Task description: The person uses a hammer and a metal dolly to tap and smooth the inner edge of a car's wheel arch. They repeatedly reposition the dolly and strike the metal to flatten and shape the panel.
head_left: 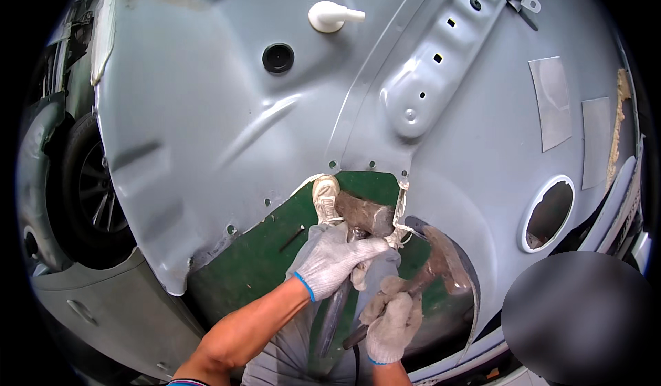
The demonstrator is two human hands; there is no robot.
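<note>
Gloved right hand (392, 324) grips hammer (441, 258), apparently against grey panel (206, 110).

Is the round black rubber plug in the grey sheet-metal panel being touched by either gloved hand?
No, the black plug sits high on the grey panel, far from left hand and right hand.

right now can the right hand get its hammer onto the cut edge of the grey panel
Probably yes: the right hand already holds the hammer beside the grey panel edge, with nothing between them.

Wheel (93, 193) at far left of the body panel (206, 131), round hole (549, 213) at right, floor (255, 255) below.
</note>
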